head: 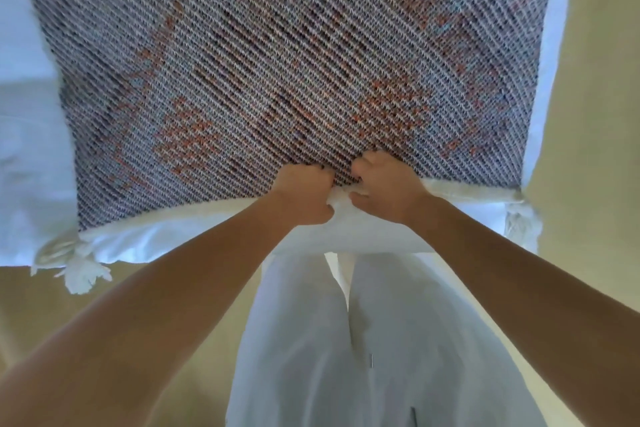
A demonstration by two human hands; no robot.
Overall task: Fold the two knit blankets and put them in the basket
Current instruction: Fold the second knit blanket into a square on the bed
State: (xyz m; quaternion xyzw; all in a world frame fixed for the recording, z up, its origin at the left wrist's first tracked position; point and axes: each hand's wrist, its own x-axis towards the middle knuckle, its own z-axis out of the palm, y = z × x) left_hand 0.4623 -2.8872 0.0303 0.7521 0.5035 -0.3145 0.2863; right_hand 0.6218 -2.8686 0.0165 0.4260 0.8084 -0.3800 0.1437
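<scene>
Legwear: white trousers [311,340], loose cut, soft fabric, light wrinkles. The legs split at the trousers' top and close into a centre crease lower down. Right leg has a small dark mark near the bottom and a thin short vertical line above it. Left of the trousers: left forearm [156,291], bare to the frame edge. Right of the trousers: right forearm [519,274], same. Above the trousers: left hand [304,194], right hand [384,187], both bare.

The knit blanket [294,45] ran off the top of the view, its far end unseen, and it covered most of the white bedding [27,114] beneath. The curled fingertips of the left hand [304,194] and right hand [384,187] were tucked out of sight at its near hem.
</scene>
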